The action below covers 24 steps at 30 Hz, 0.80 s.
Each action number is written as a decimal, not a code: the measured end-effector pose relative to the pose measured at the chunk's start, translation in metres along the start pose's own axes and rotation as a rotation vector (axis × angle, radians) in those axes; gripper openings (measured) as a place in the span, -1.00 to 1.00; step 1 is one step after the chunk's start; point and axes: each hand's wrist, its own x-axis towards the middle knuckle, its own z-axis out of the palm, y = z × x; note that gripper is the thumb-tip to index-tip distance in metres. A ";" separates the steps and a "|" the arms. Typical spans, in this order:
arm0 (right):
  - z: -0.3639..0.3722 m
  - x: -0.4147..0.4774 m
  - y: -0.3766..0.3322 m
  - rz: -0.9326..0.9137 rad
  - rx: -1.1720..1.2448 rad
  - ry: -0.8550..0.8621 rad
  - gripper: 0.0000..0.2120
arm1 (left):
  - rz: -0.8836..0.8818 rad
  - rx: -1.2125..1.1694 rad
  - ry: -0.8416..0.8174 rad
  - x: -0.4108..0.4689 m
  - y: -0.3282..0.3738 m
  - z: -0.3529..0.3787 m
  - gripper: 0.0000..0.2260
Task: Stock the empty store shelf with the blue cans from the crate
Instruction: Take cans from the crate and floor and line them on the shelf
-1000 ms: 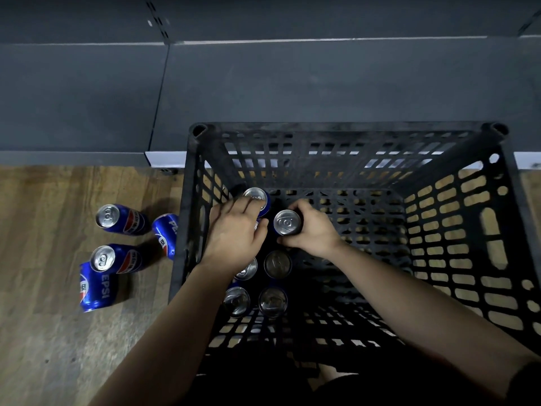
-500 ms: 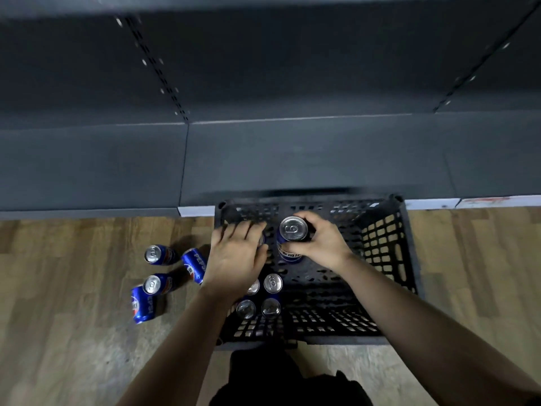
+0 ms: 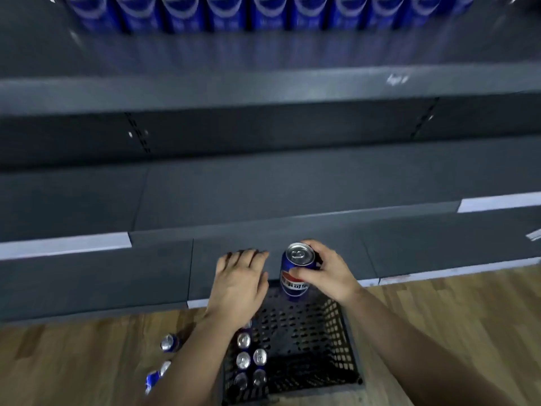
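My right hand (image 3: 328,273) grips an upright blue can (image 3: 294,284) by its upper side, above the far edge of the black crate (image 3: 307,341). My left hand (image 3: 238,281) hovers palm down just left of that can, fingers reaching forward; whatever lies under the palm is hidden. Several blue cans (image 3: 244,340) stand along the crate's left side. In front of me are dark shelves: a bare low shelf (image 3: 87,282) and a bare middle shelf (image 3: 292,186).
A row of blue cans (image 3: 234,13) fills the top shelf, blurred. Loose blue cans lie on the wooden floor left of the crate, one (image 3: 169,342) nearer the shelf and another (image 3: 153,378) closer to me. The crate's right half shows only its mesh bottom.
Both hands have risen out of the crate toward the shelves, the right one lifting its can. My view has tilted up, bringing the upper shelves and the stocked row into sight.
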 end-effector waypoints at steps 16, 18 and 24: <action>-0.120 -0.045 -0.177 -0.265 0.075 0.259 -0.63 | 0.236 -0.025 0.203 0.104 0.065 -0.172 -0.63; -0.138 -0.044 -0.191 -0.305 0.075 0.304 -0.63 | 0.269 -0.010 0.237 0.118 0.076 -0.185 -0.62; -0.204 -0.025 -0.213 -0.375 0.044 0.412 -0.63 | 0.286 0.011 0.285 0.167 0.113 -0.205 -0.64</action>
